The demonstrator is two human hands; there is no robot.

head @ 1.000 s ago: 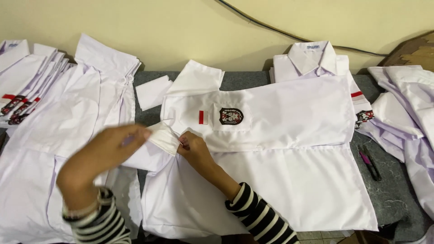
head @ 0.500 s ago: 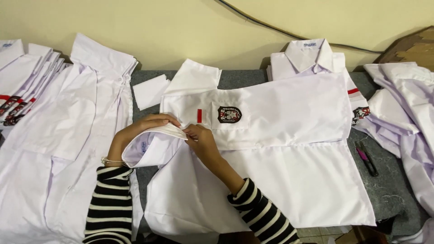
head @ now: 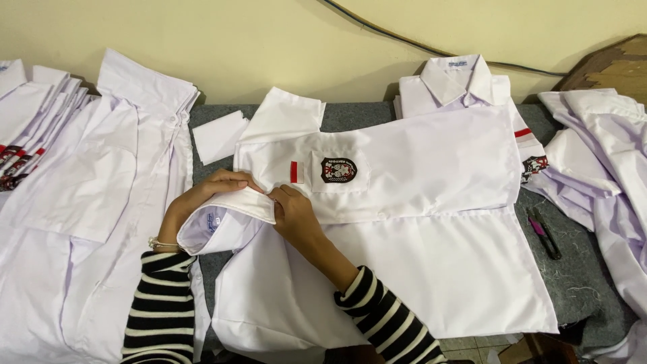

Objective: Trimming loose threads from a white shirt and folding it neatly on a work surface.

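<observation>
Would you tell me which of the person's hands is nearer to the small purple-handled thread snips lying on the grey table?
Right. The right hand rests on the white shirt's collar, well left of the purple-handled thread snips; the left hand grips that collar farther left.

Both forearms come up from the bottom edge in black-and-white striped sleeves and lean toward each other. The left hand is raised on its wrist, which wears a thin bracelet; its fingers curl over to the right, knuckles up. The right hand lies lower, palm down, fingers bent and pressing. The fingertips of the two hands meet, pinched closed, just left of centre.
</observation>
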